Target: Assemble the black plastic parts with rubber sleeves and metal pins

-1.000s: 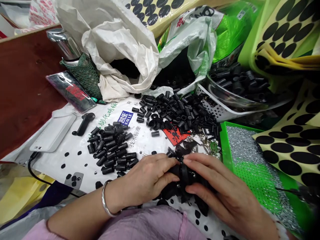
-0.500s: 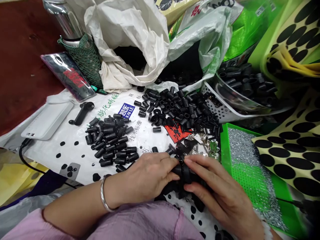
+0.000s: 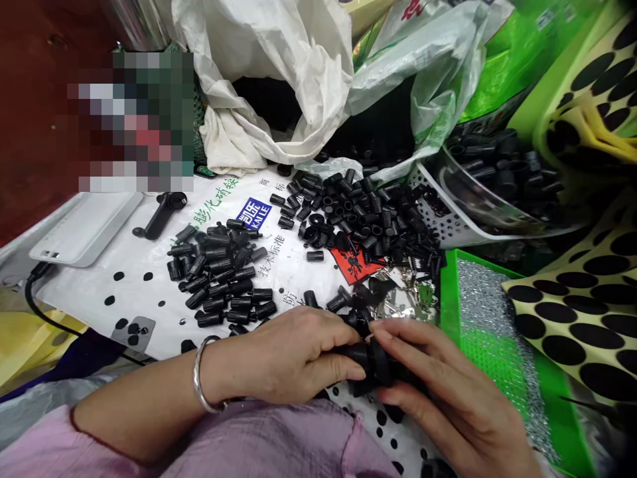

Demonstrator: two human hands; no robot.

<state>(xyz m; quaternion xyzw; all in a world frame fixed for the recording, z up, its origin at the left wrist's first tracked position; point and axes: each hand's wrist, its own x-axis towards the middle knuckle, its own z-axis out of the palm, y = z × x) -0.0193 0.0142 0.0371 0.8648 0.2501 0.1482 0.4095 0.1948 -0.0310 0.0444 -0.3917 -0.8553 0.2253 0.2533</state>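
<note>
In front of my lap, my left hand (image 3: 298, 355) pinches a black cylindrical plastic part (image 3: 357, 358) between thumb and fingers. From the other side, my right hand (image 3: 455, 392) wraps its fingers and thumb round the dark end of the same piece, where a wider black collar (image 3: 379, 364) shows. My palm and fingers hide much of it. A pile of black capped plastic cylinders (image 3: 219, 265) lies beyond my left wrist. Straight ahead is a larger heap of loose black tubes and caps (image 3: 358, 212). Small shiny metal pieces (image 3: 398, 292) lie just past my right fingertips.
A green tray (image 3: 450, 285) holding many thin silvery pieces stands at the right, beside sheets of black round stickers (image 3: 582, 299). Farther back are a white perforated basket (image 3: 460, 229) and an open white sack (image 3: 213, 60). A white power bank (image 3: 87, 229) with a cable lies left.
My left thumb now lies extended along the black cylinder, and more of the piece shows between my hands. The camera view has shifted slightly.
</note>
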